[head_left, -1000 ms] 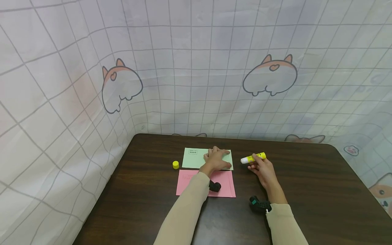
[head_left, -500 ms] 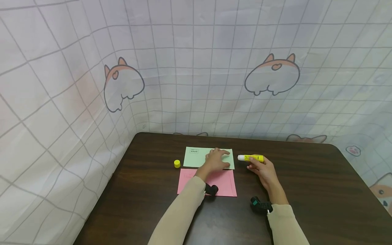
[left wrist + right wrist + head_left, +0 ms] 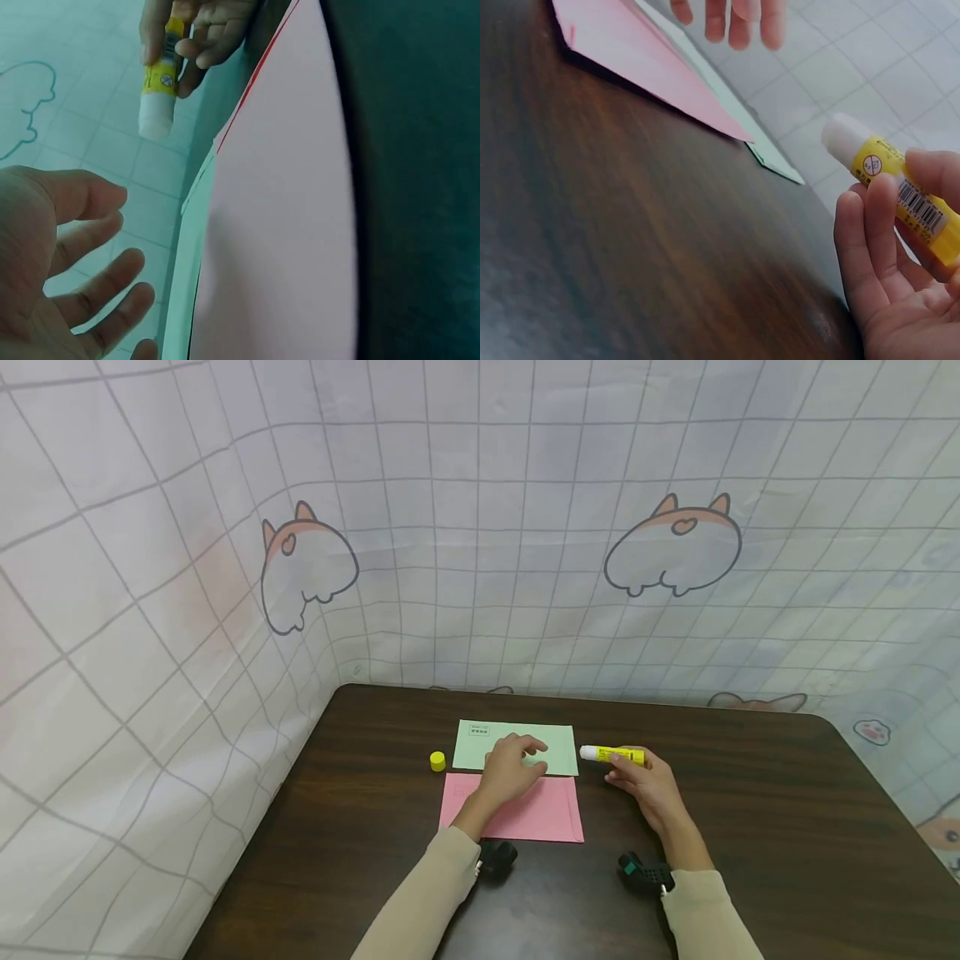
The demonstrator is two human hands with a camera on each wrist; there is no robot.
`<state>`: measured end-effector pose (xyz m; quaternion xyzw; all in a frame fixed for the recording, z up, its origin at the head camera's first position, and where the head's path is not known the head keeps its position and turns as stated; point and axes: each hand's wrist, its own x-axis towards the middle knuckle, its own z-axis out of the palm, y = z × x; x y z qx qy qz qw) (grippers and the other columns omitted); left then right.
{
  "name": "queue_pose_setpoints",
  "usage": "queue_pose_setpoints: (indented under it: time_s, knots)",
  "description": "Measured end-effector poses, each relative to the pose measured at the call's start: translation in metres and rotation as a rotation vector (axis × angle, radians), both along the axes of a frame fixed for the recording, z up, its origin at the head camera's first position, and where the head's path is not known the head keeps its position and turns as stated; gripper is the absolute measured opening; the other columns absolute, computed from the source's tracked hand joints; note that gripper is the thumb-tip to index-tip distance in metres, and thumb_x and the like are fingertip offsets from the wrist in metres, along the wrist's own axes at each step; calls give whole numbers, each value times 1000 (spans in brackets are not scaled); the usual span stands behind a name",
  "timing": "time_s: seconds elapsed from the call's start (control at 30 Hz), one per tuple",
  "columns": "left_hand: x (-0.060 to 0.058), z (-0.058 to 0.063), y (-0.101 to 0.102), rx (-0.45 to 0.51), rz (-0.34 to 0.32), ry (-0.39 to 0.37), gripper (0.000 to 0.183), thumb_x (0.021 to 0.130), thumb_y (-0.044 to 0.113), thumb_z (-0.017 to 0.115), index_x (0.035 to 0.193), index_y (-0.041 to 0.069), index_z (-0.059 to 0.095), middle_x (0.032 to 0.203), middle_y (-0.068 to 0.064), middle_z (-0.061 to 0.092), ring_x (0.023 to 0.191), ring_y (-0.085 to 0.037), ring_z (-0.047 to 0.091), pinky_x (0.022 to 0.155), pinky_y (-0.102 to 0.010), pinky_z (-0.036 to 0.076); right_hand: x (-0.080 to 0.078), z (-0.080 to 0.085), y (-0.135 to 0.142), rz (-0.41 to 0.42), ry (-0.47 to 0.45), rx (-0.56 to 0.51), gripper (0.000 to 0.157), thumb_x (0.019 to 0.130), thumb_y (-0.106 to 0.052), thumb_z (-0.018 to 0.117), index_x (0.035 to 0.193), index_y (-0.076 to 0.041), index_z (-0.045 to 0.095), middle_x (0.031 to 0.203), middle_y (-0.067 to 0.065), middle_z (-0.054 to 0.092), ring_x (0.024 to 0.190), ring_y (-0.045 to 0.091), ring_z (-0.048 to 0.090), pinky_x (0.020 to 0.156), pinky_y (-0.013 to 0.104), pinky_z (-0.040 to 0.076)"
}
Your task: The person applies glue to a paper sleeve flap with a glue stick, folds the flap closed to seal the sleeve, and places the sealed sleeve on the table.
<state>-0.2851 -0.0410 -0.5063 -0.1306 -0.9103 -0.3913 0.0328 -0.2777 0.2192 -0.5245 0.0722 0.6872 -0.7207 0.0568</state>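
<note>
My right hand [image 3: 651,789] pinches a yellow glue stick [image 3: 602,754] between thumb and fingers. Its cap is off, and the white end points left; the barcode on the glue stick [image 3: 921,208] shows in the right wrist view. A green envelope [image 3: 558,745] lies flat at the back, with a small printed box at its upper left. Directly in front of it lies a pink envelope [image 3: 551,817]. My left hand [image 3: 508,774] hovers over both envelopes, fingers loosely bent and holding nothing; the left wrist view shows that hand [image 3: 75,277] with spread fingers.
A yellow cap [image 3: 437,762] stands on the dark wooden table [image 3: 765,810], left of the green envelope. Behind and to the left hangs a white gridded curtain [image 3: 480,568] with cartoon animals. A black wrist camera [image 3: 498,857] sits at the left cuff.
My left hand has lifted off the green envelope's right side and drawn back to the left and nearer. The glue stick has swung level, its white end shifting slightly left.
</note>
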Motion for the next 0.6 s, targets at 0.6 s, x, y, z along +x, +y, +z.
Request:
queue_pose_setpoints:
  time_s: [0.6]
  knots:
    - [22,-4,-18,198,59,-39,17,94,21,72,108,12,77,91,1,66,85,-13,56,78,-28,48,2,8,-17,56,2,-58,24,97,-28,72,115,-15,61,95,-2,70,75,8,66,80,25,60]
